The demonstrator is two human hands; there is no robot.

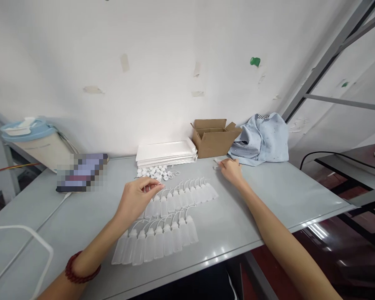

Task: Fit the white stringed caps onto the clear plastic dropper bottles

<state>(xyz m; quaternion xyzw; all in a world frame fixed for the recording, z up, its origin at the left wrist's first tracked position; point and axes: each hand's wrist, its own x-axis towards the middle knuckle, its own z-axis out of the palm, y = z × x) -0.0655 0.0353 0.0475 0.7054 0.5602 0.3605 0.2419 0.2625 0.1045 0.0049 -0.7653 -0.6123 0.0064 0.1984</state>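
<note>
My left hand (138, 195) hovers over the left end of the back row of bottles, with thumb and fingertips pinched together. What it pinches, if anything, is too small to make out. Two rows of translucent squeeze bottles with thin curved spouts lie on the table: a back row (178, 201) and a front row (158, 243). A heap of small white caps (153, 171) lies just beyond my left fingertips. Off to the right, my right hand (231, 170) rests low at the table, its fingers closed around a small clear-whitish piece (217, 161), partly hidden by them.
Behind the caps sits a stack of white flat packs (165, 153), beside an open cardboard box (215, 139) and light blue cloth (262, 139). At left are a blurred phone (83, 173) with a white cable (46, 223) and a blue-lidded container (39, 141). The grey table (287, 187) meets the wall.
</note>
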